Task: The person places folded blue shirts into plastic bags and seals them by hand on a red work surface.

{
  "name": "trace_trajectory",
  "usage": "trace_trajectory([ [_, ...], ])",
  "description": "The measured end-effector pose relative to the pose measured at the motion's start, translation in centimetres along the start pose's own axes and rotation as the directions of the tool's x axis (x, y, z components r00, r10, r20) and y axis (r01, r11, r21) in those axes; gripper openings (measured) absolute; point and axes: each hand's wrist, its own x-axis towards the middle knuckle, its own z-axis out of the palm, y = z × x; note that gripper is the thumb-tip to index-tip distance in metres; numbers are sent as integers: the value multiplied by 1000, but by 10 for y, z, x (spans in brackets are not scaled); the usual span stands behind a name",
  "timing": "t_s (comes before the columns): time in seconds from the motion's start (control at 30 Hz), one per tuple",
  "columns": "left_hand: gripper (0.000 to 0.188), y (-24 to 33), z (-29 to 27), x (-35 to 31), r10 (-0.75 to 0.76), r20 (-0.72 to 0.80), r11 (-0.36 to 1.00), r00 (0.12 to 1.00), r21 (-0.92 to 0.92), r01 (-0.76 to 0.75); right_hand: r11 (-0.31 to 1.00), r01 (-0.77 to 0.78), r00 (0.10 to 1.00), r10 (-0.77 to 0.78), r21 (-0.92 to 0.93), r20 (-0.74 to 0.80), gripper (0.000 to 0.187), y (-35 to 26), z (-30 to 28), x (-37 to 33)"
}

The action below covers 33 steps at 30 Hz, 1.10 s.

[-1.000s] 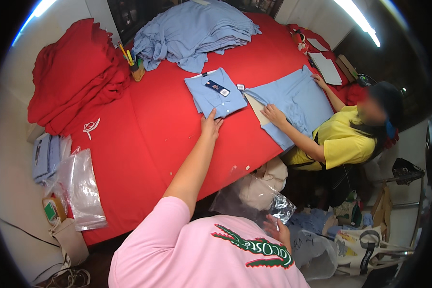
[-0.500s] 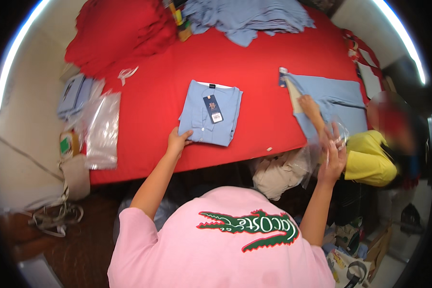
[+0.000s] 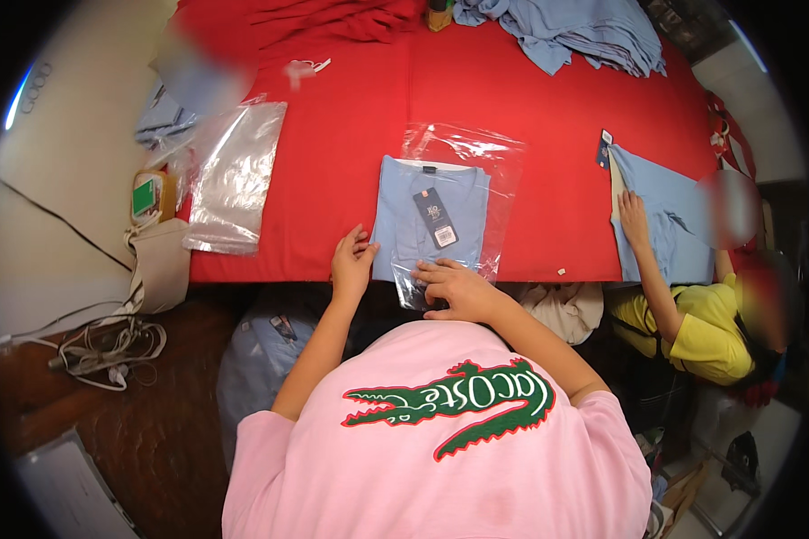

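A folded light blue shirt (image 3: 389,225) with a dark hang tag (image 3: 435,217) lies at the front edge of the table. Over most of it rests a clear plastic bag (image 3: 505,166), reaching past its right and far sides; the shirt's left strip is outside the bag. My left hand (image 3: 352,266), fingers bent and apart, is at the shirt's lower left edge. Lying across the bag's near end, my right hand (image 3: 459,290) has its fingers spread, with the thumb toward me. The bag's near end hangs slightly over the table edge.
Clear bags (image 3: 238,180) lie on the red-covered table (image 3: 333,135) at left, near a tape roll (image 3: 153,196). Blue shirts (image 3: 593,36) are piled at the back. At right, a co-worker in yellow (image 3: 710,337) has a hand on another blue shirt (image 3: 665,193).
My right hand has come from the right with the clear bag, which now lies over the folded shirt. My left hand has let go of the shirt's corner. The view has shifted.
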Motion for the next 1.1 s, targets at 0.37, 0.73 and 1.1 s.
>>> trace_trajectory([
  [0.37,19,11,26,41,-155,284,920,946,-306,243,770,-602,607,614,212,-505,54,153,-147,98],
  [0.73,45,27,-13,86,-433,530,871,729,36,491,677,-673,732,554,-298,-396,16,190,-135,107],
  [1.1,118,170,6,135,361,629,913,689,-391,-121,595,-77,817,498,800,-291,12,-36,-182,53],
])
